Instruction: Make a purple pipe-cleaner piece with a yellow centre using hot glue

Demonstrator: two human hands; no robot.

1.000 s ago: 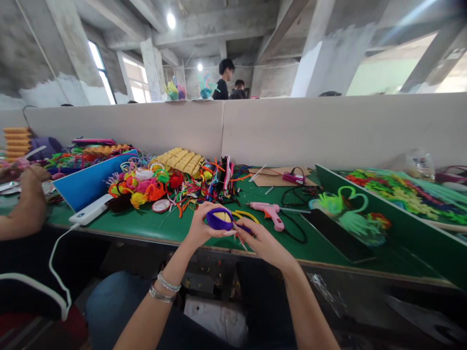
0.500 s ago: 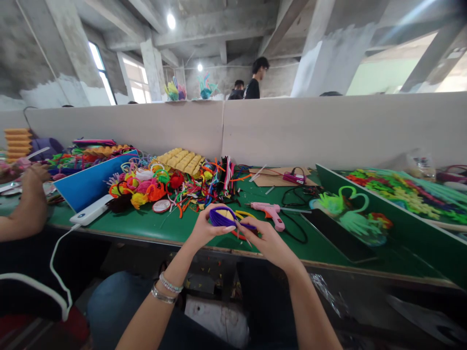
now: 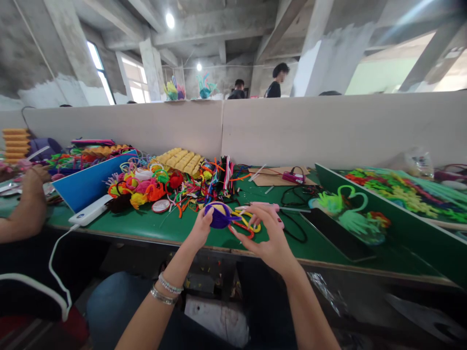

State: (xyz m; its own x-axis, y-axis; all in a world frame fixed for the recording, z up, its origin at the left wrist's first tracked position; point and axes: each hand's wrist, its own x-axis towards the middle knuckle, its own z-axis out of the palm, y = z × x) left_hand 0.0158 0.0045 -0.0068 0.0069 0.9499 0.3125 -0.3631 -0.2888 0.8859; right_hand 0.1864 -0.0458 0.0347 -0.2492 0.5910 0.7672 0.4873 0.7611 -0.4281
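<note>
Purple pipe-cleaner coil (image 3: 218, 215): pinched in left hand (image 3: 201, 229) above the green table (image 3: 153, 226) edge, right hand (image 3: 268, 238) fingers spread wide beside it, steadying its loose end.

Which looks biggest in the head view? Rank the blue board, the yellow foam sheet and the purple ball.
1. blue board
2. yellow foam sheet, though it lies farther back
3. purple ball, held in the left hand, nearest the camera

Left hand (image 3: 200, 228) has raised the purple-wound yellow piece (image 3: 218, 215) slightly and turned it, its yellow top now showing. Right hand (image 3: 268, 233) has released its pinch and spread its fingers, moving right and farther off. Beyond the partition, a standing person (image 3: 276, 81) has walked right.
</note>
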